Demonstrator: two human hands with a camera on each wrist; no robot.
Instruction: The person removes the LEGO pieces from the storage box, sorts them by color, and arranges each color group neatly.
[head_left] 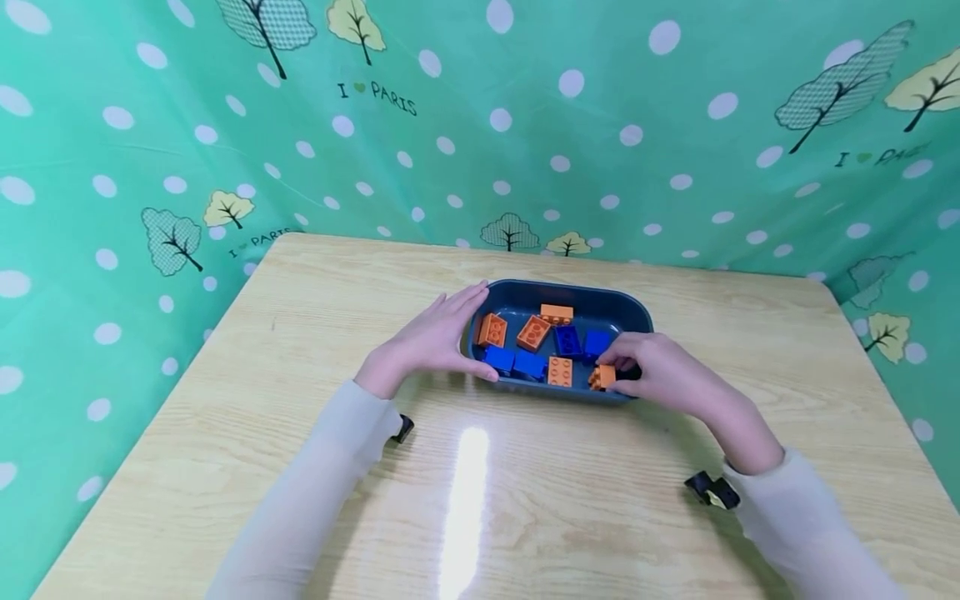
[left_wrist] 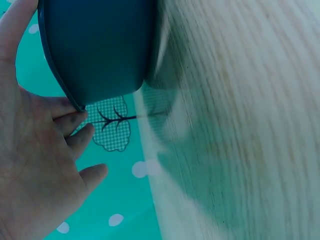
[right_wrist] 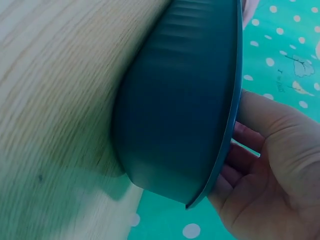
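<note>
A dark blue oblong bin stands on the table with several orange and blue toy building bricks inside. My left hand rests against the bin's left end, thumb at the front rim and straight fingers toward the back. The left wrist view shows its fingers touching the rim from outside. Over the right end, my right hand reaches into the bin and pinches an orange brick, whose studs face left. A blue brick lies just behind those fingers. In the right wrist view the bin wall hides the fingertips.
Other orange bricks and blue bricks lie close around the right hand's brick. The wooden table meets a green dotted cloth at its back edge. A bright light reflection crosses the table front.
</note>
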